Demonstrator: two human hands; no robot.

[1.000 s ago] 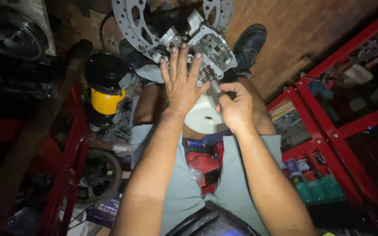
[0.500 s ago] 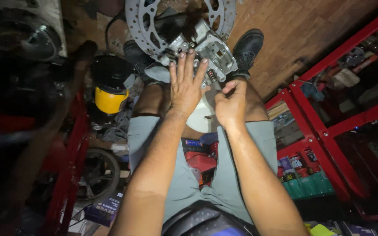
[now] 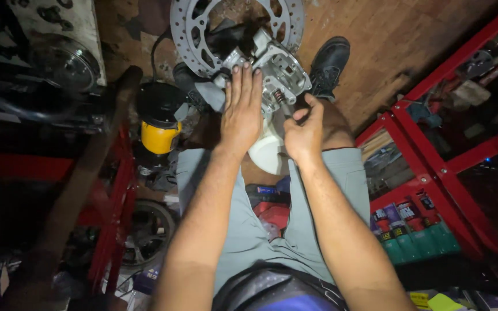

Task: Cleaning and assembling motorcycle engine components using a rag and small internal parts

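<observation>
Caliper: grey metal brake caliper [image 3: 278, 72] on perforated disc [image 3: 203, 40], above the knees.
Change: view has drifted; hands stayed on the part, work ongoing.
Left hand [image 3: 242, 109]: flat, fingers spread on the caliper.
Right hand [image 3: 304, 129]: pinched at its spring; any tool hidden.
Packages: green bottles [image 3: 419, 242], low on red shelf [image 3: 433, 167], right; yellow-black canister [image 3: 159, 124], left.

Your arms are bare, no sleeves or gloves. You wear grey shorts [image 3: 243, 230] and a black shoe [image 3: 328, 63].
</observation>
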